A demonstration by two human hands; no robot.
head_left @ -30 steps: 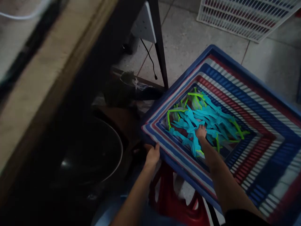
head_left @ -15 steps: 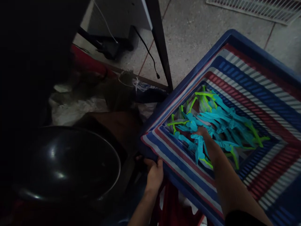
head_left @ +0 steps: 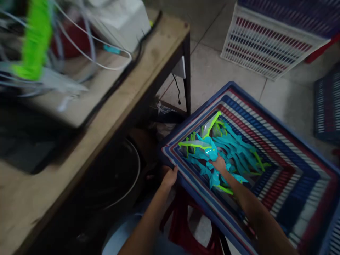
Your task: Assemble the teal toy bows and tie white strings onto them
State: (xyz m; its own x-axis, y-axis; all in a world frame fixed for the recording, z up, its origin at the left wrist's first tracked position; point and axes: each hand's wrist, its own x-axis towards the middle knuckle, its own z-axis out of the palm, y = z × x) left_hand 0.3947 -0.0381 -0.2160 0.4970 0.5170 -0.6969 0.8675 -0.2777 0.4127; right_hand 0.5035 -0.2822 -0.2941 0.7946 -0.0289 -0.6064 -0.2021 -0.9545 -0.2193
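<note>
So, the right hand (head_left: 219, 163) is down in the striped basket (head_left: 280, 184), fingers closed on a piece (head_left: 211, 153) near the top of the pile (head_left: 236, 150). That piece is turquoise around the fingers, with a greyish, green-edged bit sticking out to the left. Can't tell whether there's just one in the grip. The rest of the pile is turquoise and lime green, all jumbled at the bottom of the basket.

The left hand (head_left: 170, 176) has the near-left corner of the basket pinched at the rim, thumb on top and the other fingers mostly out of sight in the dark.

Under the basket there's a red plastic thing (head_left: 179, 223), can't really tell what. Over to the left is a wooden table (head_left: 162, 53) with white cables (head_left: 114, 67) and a blurry bright green thing (head_left: 37, 39) on it, and a dark round tub (head_left: 119, 173) sits in the shadow by its edge. A white crate (head_left: 265, 47) stands on the tiles past the basket.
</note>
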